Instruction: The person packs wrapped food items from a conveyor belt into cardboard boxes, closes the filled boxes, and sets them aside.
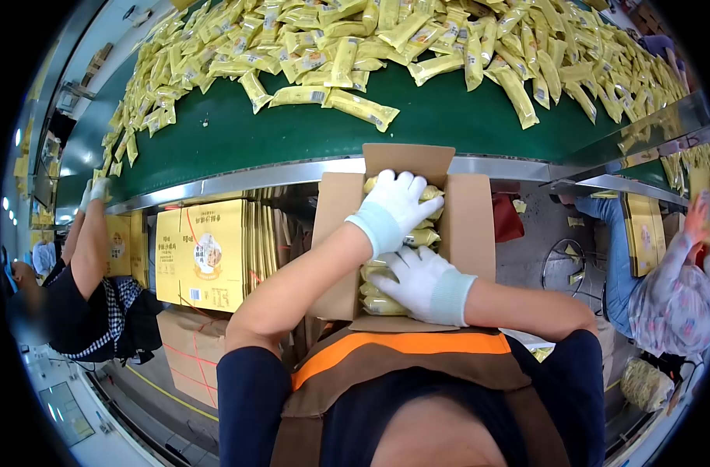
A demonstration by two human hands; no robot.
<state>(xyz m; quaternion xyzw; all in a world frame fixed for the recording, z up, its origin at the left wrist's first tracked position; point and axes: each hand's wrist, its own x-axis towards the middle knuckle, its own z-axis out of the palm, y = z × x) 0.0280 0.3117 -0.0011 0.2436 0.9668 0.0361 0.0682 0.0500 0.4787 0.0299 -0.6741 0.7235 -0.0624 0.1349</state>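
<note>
An upright cardboard box [335, 257] with its flaps folded out stands against my apron. Yellow wrapped snack packets [382, 303] fill it in rows. My left hand [395, 204], in a white glove, lies over the packets at the far end, its fingers stretched out. Nearer to me, my right hand [423, 282], gloved as well, rests palm down on the packets with its fingers spread. Both hands press on the contents without gripping a packet that I can see. The packets under my palms are hidden.
A green conveyor belt [254, 144] with a metal edge runs beyond the box, heaped with yellow packets [362, 107]. Flattened yellow cartons [203, 253] are stacked at left on a brown box [191, 350]. Co-workers sit on both sides, a stool [565, 265] at right.
</note>
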